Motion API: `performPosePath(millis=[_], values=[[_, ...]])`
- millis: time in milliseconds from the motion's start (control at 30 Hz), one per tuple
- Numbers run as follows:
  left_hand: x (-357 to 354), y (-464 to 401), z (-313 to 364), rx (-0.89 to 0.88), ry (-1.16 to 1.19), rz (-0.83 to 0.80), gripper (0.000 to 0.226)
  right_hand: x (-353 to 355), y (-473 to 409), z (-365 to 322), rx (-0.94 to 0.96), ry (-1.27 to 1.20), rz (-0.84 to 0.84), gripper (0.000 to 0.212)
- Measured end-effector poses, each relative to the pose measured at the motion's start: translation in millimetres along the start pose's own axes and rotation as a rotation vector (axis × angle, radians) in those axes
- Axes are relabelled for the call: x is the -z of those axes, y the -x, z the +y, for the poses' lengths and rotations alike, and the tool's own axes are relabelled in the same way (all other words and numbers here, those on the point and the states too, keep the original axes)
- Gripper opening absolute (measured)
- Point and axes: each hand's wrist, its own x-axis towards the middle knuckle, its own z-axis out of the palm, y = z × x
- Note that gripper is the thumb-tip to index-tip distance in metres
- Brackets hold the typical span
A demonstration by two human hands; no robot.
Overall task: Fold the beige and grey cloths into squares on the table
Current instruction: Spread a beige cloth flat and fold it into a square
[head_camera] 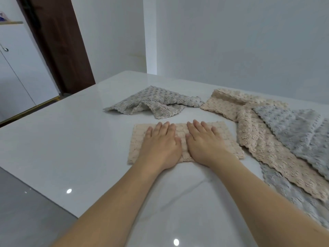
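A beige cloth [226, 138], folded into a flat rectangle, lies on the white table [71, 139] in front of me. My left hand [160, 145] and my right hand [204, 143] rest flat on top of it, side by side, fingers spread and holding nothing. Behind it lies a crumpled grey-beige cloth [156, 102]. To the right sits a loose pile: a beige cloth [229, 102] at the back, a long beige cloth [277, 157] running toward me, a light grey cloth [299, 129] on top, and another grey cloth [293, 193] underneath.
The table's left edge [41, 191] drops to a grey floor. White walls stand behind the table, with a dark brown door frame [58, 43] and white cabinets [17, 72] at the far left. Bare tabletop lies to the left of the folded cloth.
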Motion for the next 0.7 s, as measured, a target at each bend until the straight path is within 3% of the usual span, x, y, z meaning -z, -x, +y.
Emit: performPosePath(millis=[200,467,700], values=[[7,1,-8,-0.016,-0.039,-0.061,0.060,1,3,2,0.021,-0.006,-0.014,0.056],[23,2,-72,0.056,-0.017,-0.099,0.057,10,10,35,-0.067,-0.004,-0.034,0.058],[23,21,-58,0.073,-0.039,-0.095,0.058,14,-4,42,0.021,0.033,-0.062,0.057]])
